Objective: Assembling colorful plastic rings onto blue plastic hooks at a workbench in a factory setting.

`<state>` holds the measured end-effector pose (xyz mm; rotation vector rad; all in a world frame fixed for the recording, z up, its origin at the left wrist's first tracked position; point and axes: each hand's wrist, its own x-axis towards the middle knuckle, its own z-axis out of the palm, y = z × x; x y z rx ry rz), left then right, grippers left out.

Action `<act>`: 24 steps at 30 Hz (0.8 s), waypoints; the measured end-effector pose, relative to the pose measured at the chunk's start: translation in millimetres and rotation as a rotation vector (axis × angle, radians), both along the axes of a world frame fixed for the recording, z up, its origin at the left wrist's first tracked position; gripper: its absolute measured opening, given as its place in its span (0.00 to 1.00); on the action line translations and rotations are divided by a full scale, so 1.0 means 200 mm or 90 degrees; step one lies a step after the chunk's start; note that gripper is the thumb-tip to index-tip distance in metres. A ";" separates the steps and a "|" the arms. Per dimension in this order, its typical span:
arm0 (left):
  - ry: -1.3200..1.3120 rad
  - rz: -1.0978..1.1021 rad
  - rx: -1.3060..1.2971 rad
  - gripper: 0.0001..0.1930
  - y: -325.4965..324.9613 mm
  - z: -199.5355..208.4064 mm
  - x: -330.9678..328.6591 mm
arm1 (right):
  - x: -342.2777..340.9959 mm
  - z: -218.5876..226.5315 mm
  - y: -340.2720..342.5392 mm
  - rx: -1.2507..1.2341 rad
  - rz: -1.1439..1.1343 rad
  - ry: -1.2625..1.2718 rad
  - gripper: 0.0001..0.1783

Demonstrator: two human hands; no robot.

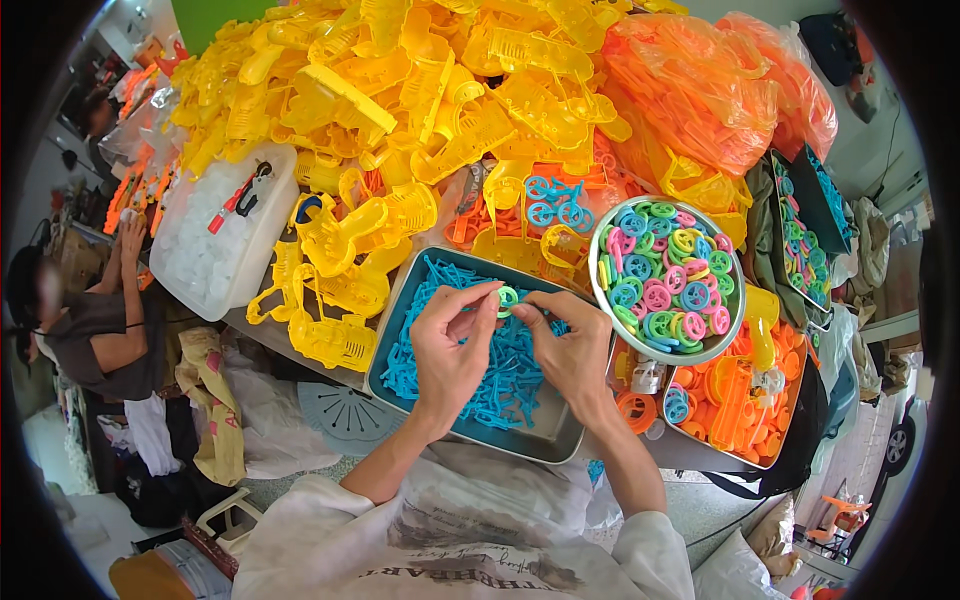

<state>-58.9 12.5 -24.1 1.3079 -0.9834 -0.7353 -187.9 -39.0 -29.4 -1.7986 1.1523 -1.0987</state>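
Both hands meet over a metal tray of small blue plastic parts. A small green plastic wheel is pinched between the fingertips of my left hand. From the other side, my right hand closes its thumb and fingers at the wheel's edge. Whether a blue part is also between the fingers is too small to tell. Close by on the right stands a round metal bowl full of multicoloured wheels.
Yellow plastic shells are heaped across the back, beside orange parts in a plastic bag. A white tub with red-handled cutters sits left. Orange parts fill a tray on the right. Another person works at far left.
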 end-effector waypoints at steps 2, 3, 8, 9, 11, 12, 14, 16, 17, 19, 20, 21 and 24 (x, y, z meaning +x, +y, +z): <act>0.072 -0.020 -0.002 0.08 -0.02 -0.03 0.02 | 0.00 -0.01 -0.02 -0.061 0.046 -0.022 0.08; 0.111 -0.035 -0.003 0.08 -0.02 -0.04 0.04 | 0.00 -0.02 -0.03 -0.061 0.046 -0.022 0.08; 0.163 -0.092 0.010 0.09 -0.01 -0.03 0.10 | 0.00 -0.02 -0.04 -0.127 0.107 -0.008 0.21; 0.105 -0.095 0.011 0.09 0.00 -0.03 0.11 | 0.01 -0.02 -0.03 -0.128 0.107 -0.010 0.21; 0.048 -0.108 0.011 0.10 0.00 -0.03 0.12 | 0.00 -0.01 -0.01 -0.031 0.095 -0.056 0.27; 0.074 -0.089 0.019 0.10 -0.01 -0.03 0.14 | -0.01 -0.02 -0.01 0.046 0.129 -0.073 0.29; 0.147 -0.068 0.021 0.10 -0.02 -0.01 0.15 | -0.03 0.00 -0.02 0.160 0.213 -0.170 0.25; 0.134 -0.060 0.068 0.11 0.00 0.03 0.20 | -0.01 0.03 -0.02 0.280 0.319 -0.299 0.24; 0.114 -0.071 0.096 0.11 0.00 0.03 0.22 | -0.01 0.01 -0.03 0.288 0.333 -0.321 0.26; 0.116 -0.124 0.112 0.11 -0.01 0.02 0.24 | -0.01 0.02 -0.03 0.262 0.336 -0.326 0.27; 0.117 -0.158 0.125 0.11 -0.02 0.03 0.23 | 0.00 -0.01 -0.03 0.191 0.322 -0.315 0.23; 0.114 -0.167 0.124 0.11 -0.03 0.04 0.22 | -0.01 -0.03 -0.03 0.194 0.310 -0.273 0.17; -0.086 -0.011 0.001 0.12 -0.09 0.10 0.15 | -0.01 -0.05 -0.04 0.204 0.263 -0.278 0.13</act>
